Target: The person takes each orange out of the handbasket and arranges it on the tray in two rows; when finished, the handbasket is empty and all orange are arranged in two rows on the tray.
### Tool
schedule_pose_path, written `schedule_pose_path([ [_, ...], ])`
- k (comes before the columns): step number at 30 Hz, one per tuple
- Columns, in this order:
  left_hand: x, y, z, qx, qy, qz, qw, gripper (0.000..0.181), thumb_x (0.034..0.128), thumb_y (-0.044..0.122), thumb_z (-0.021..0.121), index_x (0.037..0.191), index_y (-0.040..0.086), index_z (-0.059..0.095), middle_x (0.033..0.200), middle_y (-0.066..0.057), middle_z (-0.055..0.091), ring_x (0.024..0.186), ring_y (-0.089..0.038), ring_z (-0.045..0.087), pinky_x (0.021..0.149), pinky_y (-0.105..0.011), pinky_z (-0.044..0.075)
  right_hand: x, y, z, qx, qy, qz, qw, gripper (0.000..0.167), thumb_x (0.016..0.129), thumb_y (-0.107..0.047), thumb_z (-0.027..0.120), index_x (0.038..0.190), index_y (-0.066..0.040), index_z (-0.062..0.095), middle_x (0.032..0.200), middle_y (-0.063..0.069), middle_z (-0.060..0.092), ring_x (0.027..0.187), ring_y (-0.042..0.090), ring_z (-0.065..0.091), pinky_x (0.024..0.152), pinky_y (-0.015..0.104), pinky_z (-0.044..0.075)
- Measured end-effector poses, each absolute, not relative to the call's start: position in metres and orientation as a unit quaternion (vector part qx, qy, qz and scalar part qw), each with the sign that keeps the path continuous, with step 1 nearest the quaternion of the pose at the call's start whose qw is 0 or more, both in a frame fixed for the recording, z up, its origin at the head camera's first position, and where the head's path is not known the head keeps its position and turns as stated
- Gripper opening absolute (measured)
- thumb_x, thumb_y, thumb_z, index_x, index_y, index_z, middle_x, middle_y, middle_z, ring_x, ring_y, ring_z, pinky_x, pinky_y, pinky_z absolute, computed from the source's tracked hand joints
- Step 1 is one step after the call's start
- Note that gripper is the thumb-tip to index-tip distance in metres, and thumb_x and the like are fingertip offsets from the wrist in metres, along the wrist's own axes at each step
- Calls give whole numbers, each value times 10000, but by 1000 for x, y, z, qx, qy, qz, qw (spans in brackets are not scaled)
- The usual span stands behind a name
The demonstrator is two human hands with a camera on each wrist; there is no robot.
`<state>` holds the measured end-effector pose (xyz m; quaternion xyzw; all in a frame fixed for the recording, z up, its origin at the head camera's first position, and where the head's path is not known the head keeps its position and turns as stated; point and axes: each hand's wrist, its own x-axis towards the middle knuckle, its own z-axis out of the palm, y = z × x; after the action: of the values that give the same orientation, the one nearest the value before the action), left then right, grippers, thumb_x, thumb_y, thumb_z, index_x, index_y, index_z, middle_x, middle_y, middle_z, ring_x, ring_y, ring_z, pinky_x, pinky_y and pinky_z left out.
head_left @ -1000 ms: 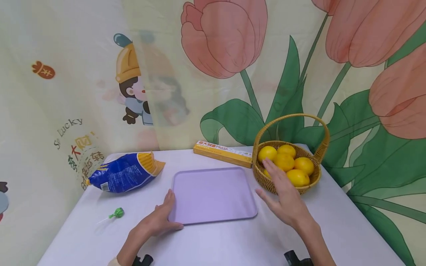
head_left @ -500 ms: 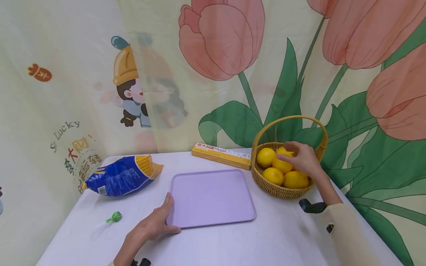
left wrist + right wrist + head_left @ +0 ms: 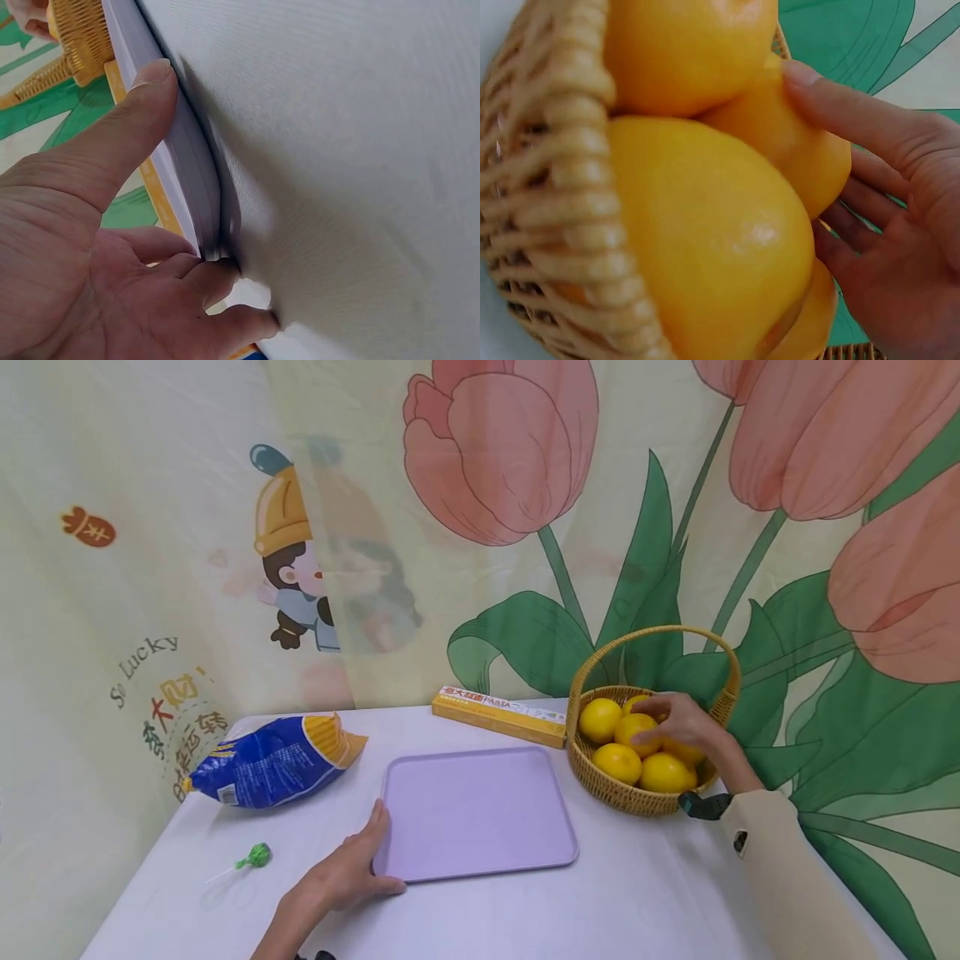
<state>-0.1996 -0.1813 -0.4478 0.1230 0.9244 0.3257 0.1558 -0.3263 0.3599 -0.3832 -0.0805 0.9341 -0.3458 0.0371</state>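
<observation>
A flat lilac tray (image 3: 480, 814) lies on the white-covered table. My left hand (image 3: 348, 864) holds its near left corner, the thumb (image 3: 150, 97) against the front edge and the fingers (image 3: 206, 281) along the left side. At the right stands a wicker basket (image 3: 618, 792) with a tall handle, filled with several yellow lemons (image 3: 664, 772). My right hand (image 3: 678, 722) reaches into it and grips a lemon (image 3: 802, 154) among the others. In the right wrist view the thumb lies on that lemon's near side; the fingers pass behind it and their tips are hidden.
Behind the tray lies a yellow pasta box (image 3: 498, 717), its right end close to the basket. A blue snack bag (image 3: 266, 762) rests at the back left. Nearer on the left is a green-wrapped lollipop (image 3: 258, 855). A printed tulip curtain (image 3: 502, 452) hangs behind the table.
My right hand has moved from beside the tray, over the basket's rim, down onto a lemon inside. My left hand stays at the tray's corner; the tray has not visibly shifted.
</observation>
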Motion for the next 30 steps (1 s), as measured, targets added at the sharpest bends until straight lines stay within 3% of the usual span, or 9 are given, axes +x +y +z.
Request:
schedule_pose_path([
  [7, -198, -178, -444, 122, 929, 316, 151, 1182, 847, 258, 935, 1657, -129, 166, 1749, -316, 45, 1549, -620, 212, 1256, -751, 203, -326, 364, -380, -96, 940, -321, 58, 739, 866, -300, 931, 1449, 40, 629, 1457, 330, 543, 1225, 465, 522, 1094, 671, 485],
  [22, -201, -179, -447, 111, 931, 306, 163, 1199, 847, 285, 938, 1668, -110, 159, 1757, -304, 42, 1572, -577, 220, 1271, -731, 206, -324, 367, -386, -113, 936, -332, 17, 697, 903, -308, 903, 1439, 53, 641, 1414, 311, 591, 1167, 418, 579, 1021, 566, 546],
  [30, -199, -178, -445, 113, 931, 310, 158, 1200, 844, 279, 939, 1666, -116, 159, 1753, -309, 52, 1555, -608, 223, 1263, -742, 207, -315, 365, -364, -117, 931, -346, -15, 707, 968, -286, 844, 1489, 103, 568, 1455, 347, 606, 1309, 498, 575, 1113, 675, 494],
])
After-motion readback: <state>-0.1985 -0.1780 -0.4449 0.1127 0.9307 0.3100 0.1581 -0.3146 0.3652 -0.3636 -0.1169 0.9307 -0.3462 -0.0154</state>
